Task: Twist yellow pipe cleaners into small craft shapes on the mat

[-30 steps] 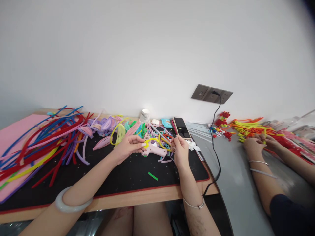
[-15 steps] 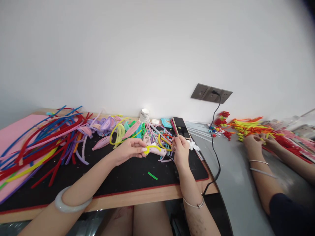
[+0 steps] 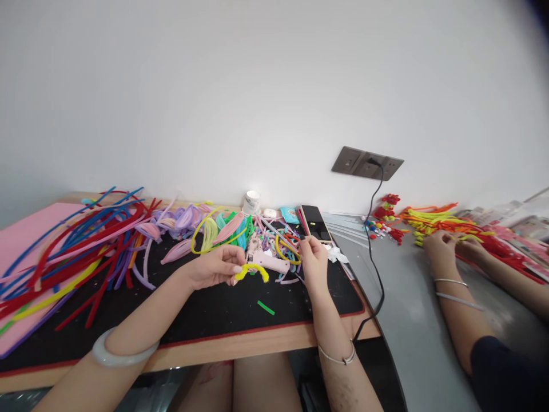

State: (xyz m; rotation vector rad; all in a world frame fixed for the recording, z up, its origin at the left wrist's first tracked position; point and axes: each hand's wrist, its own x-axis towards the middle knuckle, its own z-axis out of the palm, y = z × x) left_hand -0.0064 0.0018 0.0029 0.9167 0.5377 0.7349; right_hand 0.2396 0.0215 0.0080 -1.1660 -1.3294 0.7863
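My left hand [image 3: 219, 266] pinches one end of a short, curved yellow fuzzy stem [image 3: 256, 268] above the black mat [image 3: 197, 312]. The stem's other end points right and hangs free. To the right, my right hand [image 3: 314, 260] has its fingers closed beside the heap of small coloured pieces; what it holds, if anything, is too small to make out. Between my hands lies a pale pink glue gun [image 3: 271, 262]. A short green piece [image 3: 266, 308] rests on the mat nearer to me.
Long coloured stems [image 3: 92, 246] spread over the left side. A paper cup [image 3: 252, 201] and a phone [image 3: 316, 222] stand and lie at the back. A black cable [image 3: 377, 269] runs down at right, where another person's hands [image 3: 441, 246] work on a grey table.
My left hand has moved a little left and down with the yellow stem, which now shows farther from the glue gun. My right hand has barely moved.
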